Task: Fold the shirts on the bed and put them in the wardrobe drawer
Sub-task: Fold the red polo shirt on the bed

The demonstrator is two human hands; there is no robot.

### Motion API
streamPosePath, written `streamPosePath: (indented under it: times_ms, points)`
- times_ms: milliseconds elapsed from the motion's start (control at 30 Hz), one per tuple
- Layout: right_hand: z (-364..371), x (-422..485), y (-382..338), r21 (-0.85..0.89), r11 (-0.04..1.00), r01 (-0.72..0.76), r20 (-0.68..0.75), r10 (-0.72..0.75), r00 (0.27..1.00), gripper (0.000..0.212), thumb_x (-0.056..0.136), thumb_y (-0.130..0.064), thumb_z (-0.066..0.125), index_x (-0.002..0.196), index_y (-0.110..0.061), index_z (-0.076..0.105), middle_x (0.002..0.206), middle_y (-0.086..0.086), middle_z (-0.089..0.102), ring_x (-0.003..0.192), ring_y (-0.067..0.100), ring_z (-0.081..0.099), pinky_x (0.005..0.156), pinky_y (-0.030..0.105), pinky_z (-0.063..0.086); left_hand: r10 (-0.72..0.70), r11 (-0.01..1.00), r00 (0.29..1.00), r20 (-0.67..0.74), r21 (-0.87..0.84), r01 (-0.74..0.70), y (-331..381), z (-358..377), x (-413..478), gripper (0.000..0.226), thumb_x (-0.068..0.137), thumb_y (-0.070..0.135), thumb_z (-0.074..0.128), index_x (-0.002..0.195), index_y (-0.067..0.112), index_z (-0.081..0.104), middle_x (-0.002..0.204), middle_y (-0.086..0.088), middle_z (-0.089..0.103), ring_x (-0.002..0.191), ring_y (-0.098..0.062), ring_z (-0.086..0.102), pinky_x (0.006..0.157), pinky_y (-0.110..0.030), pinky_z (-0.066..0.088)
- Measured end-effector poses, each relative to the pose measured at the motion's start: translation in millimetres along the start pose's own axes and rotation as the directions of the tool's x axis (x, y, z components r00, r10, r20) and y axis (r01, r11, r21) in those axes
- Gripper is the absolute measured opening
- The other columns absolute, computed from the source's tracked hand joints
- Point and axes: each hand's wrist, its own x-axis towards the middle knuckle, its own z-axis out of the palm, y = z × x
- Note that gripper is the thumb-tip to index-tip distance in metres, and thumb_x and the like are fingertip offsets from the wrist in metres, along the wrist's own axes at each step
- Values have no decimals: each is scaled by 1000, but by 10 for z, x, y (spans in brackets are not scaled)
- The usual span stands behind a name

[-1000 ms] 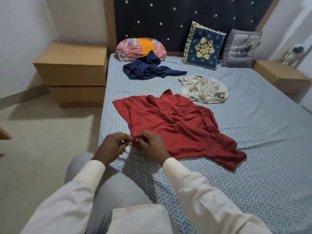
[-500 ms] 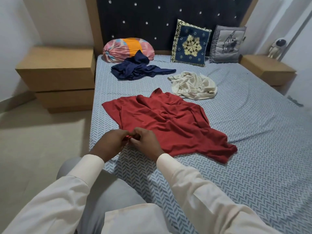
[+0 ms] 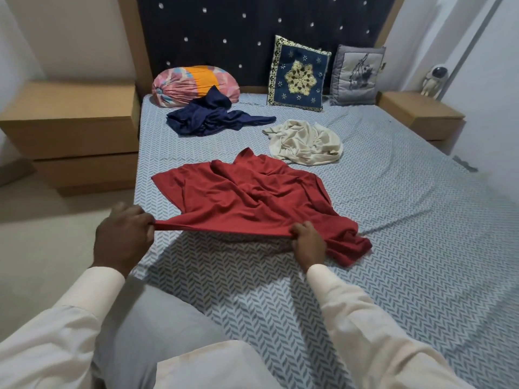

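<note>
A crumpled red shirt point(image 3: 247, 197) lies on the patterned bed point(image 3: 421, 248). My left hand point(image 3: 123, 237) pinches its near hem at the left, over the bed's edge. My right hand point(image 3: 307, 244) grips the same hem further right. The hem is pulled taut between them and lifted a little off the sheet. Beyond it lie a bunched navy shirt point(image 3: 213, 117) and a crumpled cream shirt point(image 3: 304, 143).
A wooden nightstand point(image 3: 73, 130) stands left of the bed, another point(image 3: 421, 116) at the right with a small astronaut figure point(image 3: 434, 80). A striped bolster point(image 3: 193, 84), a blue cushion point(image 3: 299, 74) and a grey cushion point(image 3: 356, 75) lean on the headboard.
My hands were together on one spot of the red shirt's hem. They have spread apart along it, stretching the hem and raising it off the bed.
</note>
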Motion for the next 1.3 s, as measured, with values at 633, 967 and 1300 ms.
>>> streamPosePath:
  times_ms: [633,967,1300]
  points:
    - [-445,552,393,-550,830,89,777,470,419,26,87,-31,65,100,-9,69,75,1,70,64,11,68,56,25,56,-98,991,353,931,57,124,-27,164,84,29,86,26,47,106,15,64,119,-9,64,109,-24,61,81,-23,46]
    - [-1017,2219,-780,586,491,-644,550,343,762,16,92,-20,49,89,-6,56,74,15,58,61,27,59,45,40,55,-182,-385,571,801,-592,708,-129,60,2073,23,101,19,46,106,1,61,91,-22,70,67,-29,68,49,-37,59]
    - [-2858,3464,-1916,626,774,98,-380,192,905,64,80,-18,38,140,-39,43,139,10,51,122,32,53,108,42,41,-469,-493,871,145,-861,-122,-245,-1955,3590,25,101,10,37,104,7,61,86,-13,71,86,-27,70,81,-44,59]
